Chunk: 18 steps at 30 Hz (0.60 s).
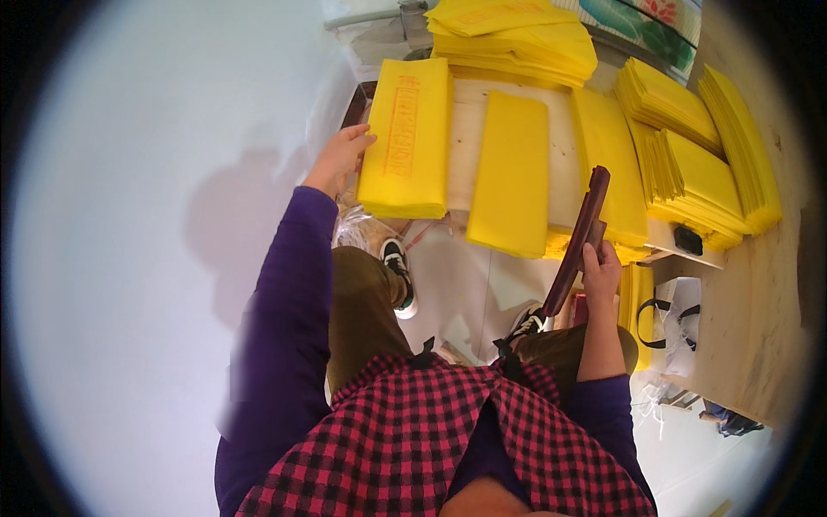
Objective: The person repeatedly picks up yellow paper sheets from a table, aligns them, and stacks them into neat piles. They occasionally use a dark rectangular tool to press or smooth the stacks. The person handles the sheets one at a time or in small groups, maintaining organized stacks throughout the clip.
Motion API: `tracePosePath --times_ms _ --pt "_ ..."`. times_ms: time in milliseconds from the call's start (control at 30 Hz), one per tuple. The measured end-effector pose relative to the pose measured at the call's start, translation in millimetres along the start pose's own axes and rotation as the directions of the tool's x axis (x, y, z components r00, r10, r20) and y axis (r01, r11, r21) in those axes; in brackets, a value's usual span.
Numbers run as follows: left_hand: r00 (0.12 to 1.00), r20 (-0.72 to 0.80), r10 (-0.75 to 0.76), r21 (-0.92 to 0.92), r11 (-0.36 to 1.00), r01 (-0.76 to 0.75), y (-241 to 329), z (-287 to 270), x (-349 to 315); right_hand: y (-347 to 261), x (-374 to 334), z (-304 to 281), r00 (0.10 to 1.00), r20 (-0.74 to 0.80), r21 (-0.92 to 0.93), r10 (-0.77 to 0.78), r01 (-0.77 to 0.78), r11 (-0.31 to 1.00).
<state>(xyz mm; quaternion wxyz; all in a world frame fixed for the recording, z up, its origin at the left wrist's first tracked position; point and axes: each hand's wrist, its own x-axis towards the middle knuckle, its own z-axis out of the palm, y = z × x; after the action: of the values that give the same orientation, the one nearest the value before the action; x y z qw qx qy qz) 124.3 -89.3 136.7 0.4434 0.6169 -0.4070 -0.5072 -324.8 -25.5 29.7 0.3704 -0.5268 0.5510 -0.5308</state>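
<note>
My left hand (343, 158) rests at the left edge of a thick stack of folded yellow cloth (422, 138) with red print on its top piece. Its fingers are stretched out, the tips touching the stack's edge. In my right hand (601, 269) is a long dark red-brown bar (575, 250) with a short block as a grip on its side. The bar stands tilted over the table's front edge, clear of the cloth around it. Between my hands lies a plain yellow folded cloth (510, 164), its near end reaching past the table edge.
Another yellow stack (610, 164) lies right of the bar. Several more piles (689, 172) fill the table's right side, and a large pile (512, 43) sits at the back. A small black object (687, 240) is by the front edge. A white wall (172, 302) stands left.
</note>
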Motion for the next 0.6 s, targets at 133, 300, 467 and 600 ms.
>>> tracePosePath --times_ms 133,300,467,600 --pt "1.0 0.015 -0.022 0.186 0.982 0.019 14.6 -12.1 30.3 -0.9 -3.9 -2.0 0.999 0.02 -0.089 0.026 -0.024 0.996" --pt "0.999 0.008 -0.038 0.099 0.994 0.037 24.2 -21.7 87.4 0.8 -6.3 0.6 0.997 0.017 -0.167 0.075 -0.071 0.983" --pt "0.991 -0.065 -0.117 -0.023 0.993 0.116 22.7 -24.0 138.6 -0.4 -10.8 0.3 0.999 -0.007 -0.243 0.05 -0.051 0.969" --pt "0.987 -0.028 -0.157 -0.097 0.983 0.153 15.6 -28.8 162.6 -1.4 -13.7 -4.2 0.988 -0.003 -0.168 0.152 -0.15 0.974"
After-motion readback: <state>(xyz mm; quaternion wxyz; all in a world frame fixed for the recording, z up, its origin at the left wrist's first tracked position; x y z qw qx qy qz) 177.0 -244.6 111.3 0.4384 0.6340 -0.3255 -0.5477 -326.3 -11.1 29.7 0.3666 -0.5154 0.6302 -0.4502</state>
